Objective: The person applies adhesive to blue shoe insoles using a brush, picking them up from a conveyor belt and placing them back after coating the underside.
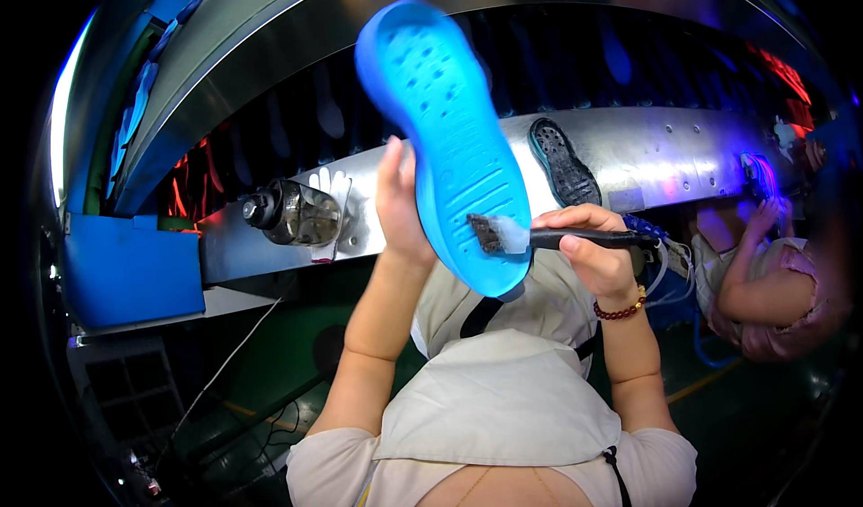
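A bright blue shoe sole (449,138) is held up in front of me, its recessed side with holes and slots facing me. My left hand (402,203) grips its left edge, fingers partly hidden behind it. In my right hand (598,251) is a brush (575,236) with a dark handle, closed between thumb and fingers. The brush's dark bristles rest on the lower, slotted end of the sole, by the look of it touching the inner surface. A beaded bracelet circles my right wrist.
On the metal ledge (647,134) lie a dark sole (564,164), a clear bottle (307,212) with a black cap, and a white glove (333,188). Behind it, a dark conveyor carries several soles. A blue box (135,269) stands left. Another person (764,282) sits at right.
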`<control>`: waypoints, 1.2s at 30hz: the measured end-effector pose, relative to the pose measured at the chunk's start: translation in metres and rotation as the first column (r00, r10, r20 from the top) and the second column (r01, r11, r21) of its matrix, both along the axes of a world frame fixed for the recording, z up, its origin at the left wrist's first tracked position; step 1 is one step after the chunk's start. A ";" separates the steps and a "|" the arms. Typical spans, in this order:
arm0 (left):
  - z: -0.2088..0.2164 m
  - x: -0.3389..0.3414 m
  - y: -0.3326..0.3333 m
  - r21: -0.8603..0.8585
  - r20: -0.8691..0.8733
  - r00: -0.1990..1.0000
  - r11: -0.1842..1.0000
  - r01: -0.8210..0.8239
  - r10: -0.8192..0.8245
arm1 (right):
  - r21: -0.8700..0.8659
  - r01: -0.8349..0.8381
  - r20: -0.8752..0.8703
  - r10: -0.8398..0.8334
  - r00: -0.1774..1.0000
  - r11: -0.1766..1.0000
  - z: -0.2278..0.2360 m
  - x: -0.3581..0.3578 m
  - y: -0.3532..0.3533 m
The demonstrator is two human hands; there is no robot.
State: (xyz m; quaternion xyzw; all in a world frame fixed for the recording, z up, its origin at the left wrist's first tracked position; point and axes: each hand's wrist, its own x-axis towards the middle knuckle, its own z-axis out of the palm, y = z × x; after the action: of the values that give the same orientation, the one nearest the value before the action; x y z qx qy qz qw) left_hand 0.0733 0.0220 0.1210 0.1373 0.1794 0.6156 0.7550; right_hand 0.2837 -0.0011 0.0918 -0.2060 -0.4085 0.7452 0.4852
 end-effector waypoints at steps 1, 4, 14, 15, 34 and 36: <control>-0.001 0.012 -0.010 -0.002 -0.002 1.000 1.000 -0.003 0.003 | -0.002 -0.003 -0.002 0.003 1.000 1.000 0.001 -0.005 -0.002; -0.004 0.027 -0.020 0.125 -0.026 0.999 0.991 0.047 -0.044 | -0.141 0.138 -0.086 -0.151 0.985 0.980 0.010 -0.018 -0.010; -0.013 0.017 -0.008 -0.018 -0.008 0.999 0.998 -0.053 0.053 | 0.439 0.118 0.321 -0.279 0.905 0.891 0.019 -0.020 -0.011; -0.015 0.014 -0.006 -0.016 -0.008 0.999 0.998 -0.053 0.053 | 0.462 0.064 0.344 -0.245 0.906 0.885 0.024 -0.022 -0.012; -0.013 -0.007 0.005 -0.074 0.039 0.990 0.987 0.141 -0.138 | 0.671 -0.355 0.496 -0.038 0.868 0.651 0.052 -0.015 0.009; -0.012 -0.009 0.004 -0.142 0.015 0.981 0.971 0.192 -0.192 | 0.662 -0.415 0.491 0.056 0.869 0.624 0.054 -0.010 0.012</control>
State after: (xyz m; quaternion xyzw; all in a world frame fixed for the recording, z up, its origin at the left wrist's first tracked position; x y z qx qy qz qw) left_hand 0.0643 0.0260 0.1090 0.0993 0.2085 0.5253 0.8190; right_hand 0.2741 0.0107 0.1462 -0.0871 -0.7976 0.5038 0.3201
